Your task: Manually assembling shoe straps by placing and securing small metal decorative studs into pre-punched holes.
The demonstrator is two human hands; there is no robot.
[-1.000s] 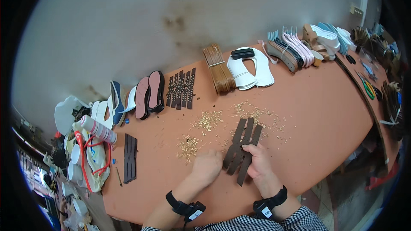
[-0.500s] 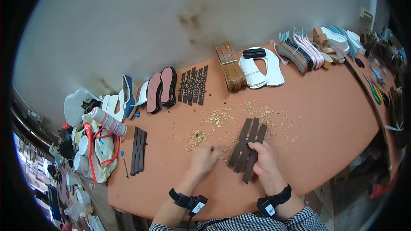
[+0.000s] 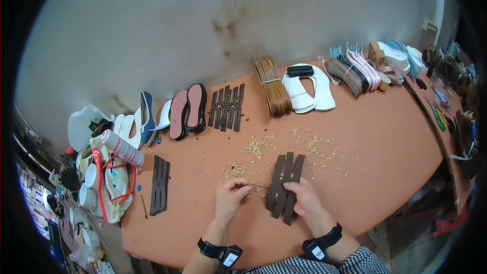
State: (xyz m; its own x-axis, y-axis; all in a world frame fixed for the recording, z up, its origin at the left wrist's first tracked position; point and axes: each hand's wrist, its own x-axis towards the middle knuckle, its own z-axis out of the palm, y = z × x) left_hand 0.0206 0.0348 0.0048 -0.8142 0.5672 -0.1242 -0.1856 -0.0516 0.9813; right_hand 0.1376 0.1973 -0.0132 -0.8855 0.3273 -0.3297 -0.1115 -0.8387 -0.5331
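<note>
My right hand grips a dark brown slotted strap piece by its right side, thumb on top. The piece has several long parallel strips joined at the middle and is held over the table. My left hand is just left of it, thumb and fingertips pinched together; whatever they hold is too small to make out. Small gold-coloured metal bits lie in loose piles just beyond both hands, the nearest pile past my left hand. A studded dark strap piece lies farther back.
Stacked dark strap pieces lie at left, near a thin stick and a striped stack of cups. Along the back stand pink-topped soles, a brown strip bundle, white cut-outs and wedge soles. Pliers lie far right.
My left hand has drawn back a little to the left, and its pinched fingertips now show. The strap piece in my right hand has turned more upright and shifted slightly left.
</note>
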